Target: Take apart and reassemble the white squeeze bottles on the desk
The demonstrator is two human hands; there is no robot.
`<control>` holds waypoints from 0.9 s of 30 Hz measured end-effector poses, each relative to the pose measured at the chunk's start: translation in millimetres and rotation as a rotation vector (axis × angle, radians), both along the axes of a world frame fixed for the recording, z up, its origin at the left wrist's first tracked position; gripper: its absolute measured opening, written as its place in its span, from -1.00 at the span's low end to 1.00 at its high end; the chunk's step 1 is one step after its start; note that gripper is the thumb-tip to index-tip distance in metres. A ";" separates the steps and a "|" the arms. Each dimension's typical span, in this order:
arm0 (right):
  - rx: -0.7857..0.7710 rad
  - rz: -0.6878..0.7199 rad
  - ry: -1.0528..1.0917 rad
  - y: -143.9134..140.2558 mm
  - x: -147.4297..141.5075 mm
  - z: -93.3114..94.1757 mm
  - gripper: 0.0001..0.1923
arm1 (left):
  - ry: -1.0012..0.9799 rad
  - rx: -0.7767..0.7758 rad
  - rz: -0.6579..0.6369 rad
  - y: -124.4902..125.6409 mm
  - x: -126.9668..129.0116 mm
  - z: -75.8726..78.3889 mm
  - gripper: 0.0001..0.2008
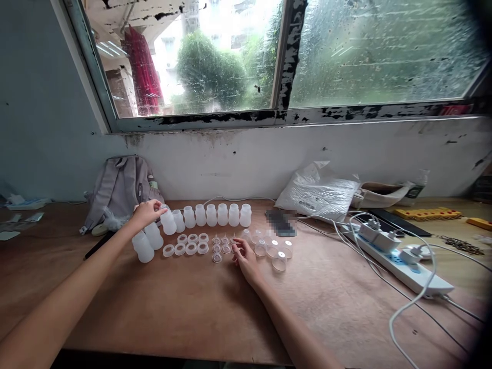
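My left hand (149,211) reaches to the left end of a row of frosted white baby bottles (211,215). Its fingers are closed on the rim of one bottle (168,221), which leans a little. Two more bottles (143,248) stand tilted in view below that wrist. White screw rings (191,248) lie in two rows in front of the bottles. Beside them are several clear bottle nipples (217,257). My right hand (246,258) rests at the right edge of the nipples, fingers loosely apart. Clear dome caps (279,262) lie just right of it.
Behind stand a grey backpack (119,184) and a silver padded bag (319,192). A blurred dark phone-like object (282,224) lies near the caps. At the right, a white power strip (403,269) has plugs and loose cables (432,266). A wall and window close off the back.
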State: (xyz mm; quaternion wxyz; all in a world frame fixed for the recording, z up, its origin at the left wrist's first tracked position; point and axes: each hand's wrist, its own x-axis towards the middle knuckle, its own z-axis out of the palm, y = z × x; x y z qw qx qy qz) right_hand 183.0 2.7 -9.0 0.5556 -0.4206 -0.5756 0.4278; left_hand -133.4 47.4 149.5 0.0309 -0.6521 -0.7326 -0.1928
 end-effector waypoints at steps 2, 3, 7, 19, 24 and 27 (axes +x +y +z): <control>0.001 -0.003 -0.010 0.2 0.2 -0.1 -0.60 | 0.046 -0.048 0.036 7.7 -6.8 -6.5 -0.66; -0.001 -0.006 -0.015 0.2 0.4 -0.2 -0.60 | 0.060 -0.067 0.049 10.4 -8.7 -10.3 -0.66; 0.009 -0.010 -0.033 0.1 1.0 -0.6 -0.60 | 0.066 -0.100 0.066 14.2 -9.7 -21.9 -0.66; 0.011 -0.027 -0.050 2.7 -0.2 -1.7 -0.61 | 0.072 -0.158 0.070 15.8 -14.5 -26.0 -0.61; 0.084 -0.044 -0.180 1.3 -0.5 -2.3 -0.65 | 0.118 -0.026 0.048 11.2 -2.7 -27.5 -0.56; 0.226 0.022 -0.438 -3.7 -4.3 -4.7 -0.72 | 0.158 0.181 -0.169 -2.8 23.0 -38.6 -0.67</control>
